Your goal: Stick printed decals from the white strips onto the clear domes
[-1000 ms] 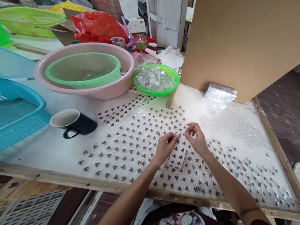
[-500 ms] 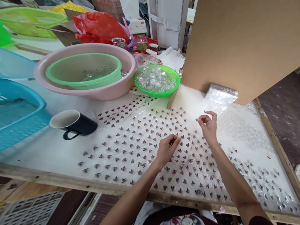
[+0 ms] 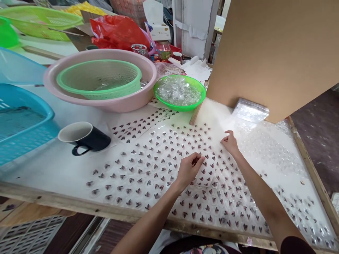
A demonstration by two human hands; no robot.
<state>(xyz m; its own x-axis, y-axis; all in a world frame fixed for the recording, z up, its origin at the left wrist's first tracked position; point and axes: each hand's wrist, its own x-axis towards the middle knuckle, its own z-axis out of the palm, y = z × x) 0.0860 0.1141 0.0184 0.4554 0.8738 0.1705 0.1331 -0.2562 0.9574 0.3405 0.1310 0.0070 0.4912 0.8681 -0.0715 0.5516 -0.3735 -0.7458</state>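
My left hand (image 3: 189,169) pinches the upper edge of a small sheet of stickers (image 3: 208,171), printed with rows of tiny dark figures. That sheet rests over many clear round pieces (image 3: 137,190), each bearing the same dark figure, spread across the white tabletop. Further up and to the right, my right hand (image 3: 230,144) is raised, thumb and a fingertip pressed together. A tiny dark piece like one of the stickers shows at those fingertips, though it is too small to see well.
A dark mug (image 3: 91,137) lies tilted at left, near a blue basket (image 3: 26,137). Behind are a pink basin (image 3: 113,106) holding a green colander (image 3: 113,94), and a green bowl (image 3: 185,107) of clear pieces. A cardboard panel (image 3: 270,53) rises at right behind a clear-wrapped stack (image 3: 250,111).
The view has shifted slightly, moving the surroundings a little right. My right hand has moved slightly left, its fingers drawn closer together. The left hand stays pinched on the sheet.
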